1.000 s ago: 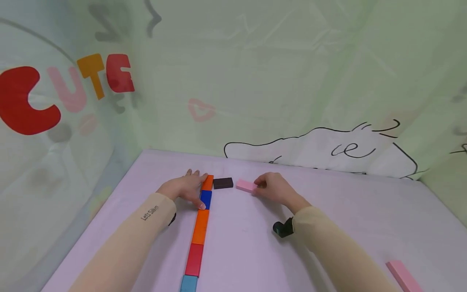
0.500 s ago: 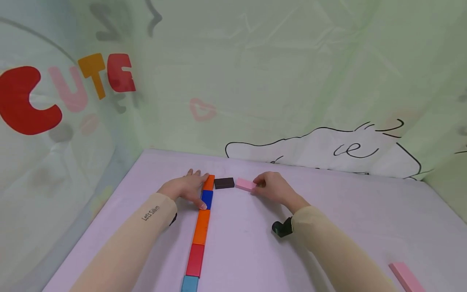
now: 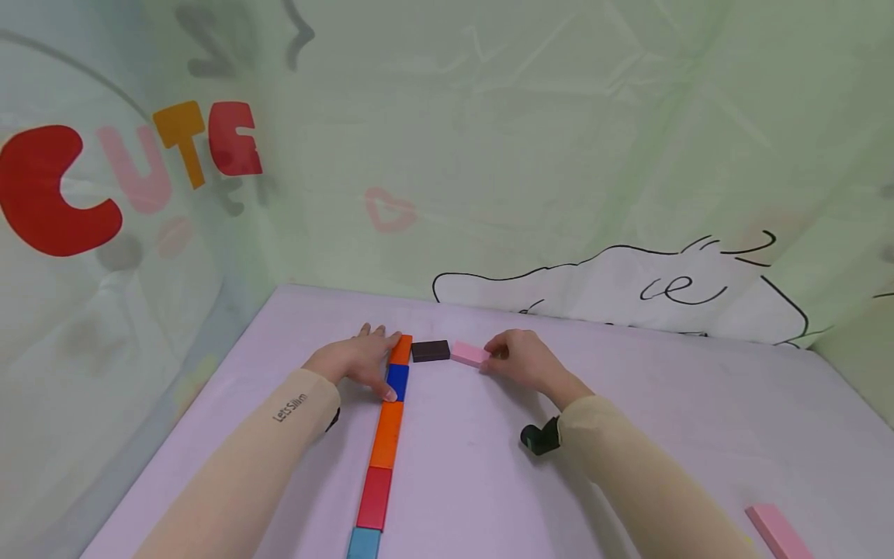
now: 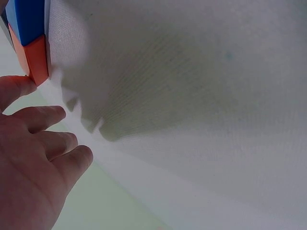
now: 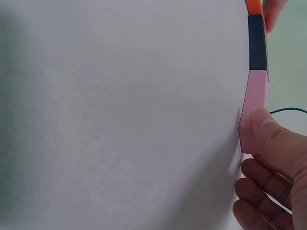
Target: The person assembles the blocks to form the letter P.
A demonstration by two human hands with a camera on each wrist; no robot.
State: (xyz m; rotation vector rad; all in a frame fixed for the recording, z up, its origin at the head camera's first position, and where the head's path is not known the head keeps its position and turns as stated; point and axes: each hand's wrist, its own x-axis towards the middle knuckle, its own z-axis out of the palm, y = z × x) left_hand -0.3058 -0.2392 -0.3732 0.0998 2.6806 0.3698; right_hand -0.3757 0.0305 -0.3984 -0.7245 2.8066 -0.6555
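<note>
My right hand (image 3: 524, 361) pinches the right end of a pink block (image 3: 469, 354), which lies on the table. In the right wrist view, the pink block's far end meets a dark block (image 5: 257, 43). That dark block lies beside the far orange block (image 3: 400, 349). My left hand (image 3: 356, 363) rests along the row's far end with its fingers extended, a fingertip at the far orange block and the thumb by the blue block (image 3: 397, 383). Nearer in the same row lie a longer orange block (image 3: 386, 435), a red block (image 3: 374, 498) and a light blue block (image 3: 364, 543).
Another pink block (image 3: 778, 531) lies at the near right of the pale lilac tabletop (image 3: 461, 481). Printed cloth walls (image 3: 531, 155) stand behind and at the left of the table. A black wrist camera (image 3: 540, 439) hangs under the right sleeve.
The pink block has shifted slightly left with my right hand, and its gap to the dark block has closed. My left hand stays on the row.
</note>
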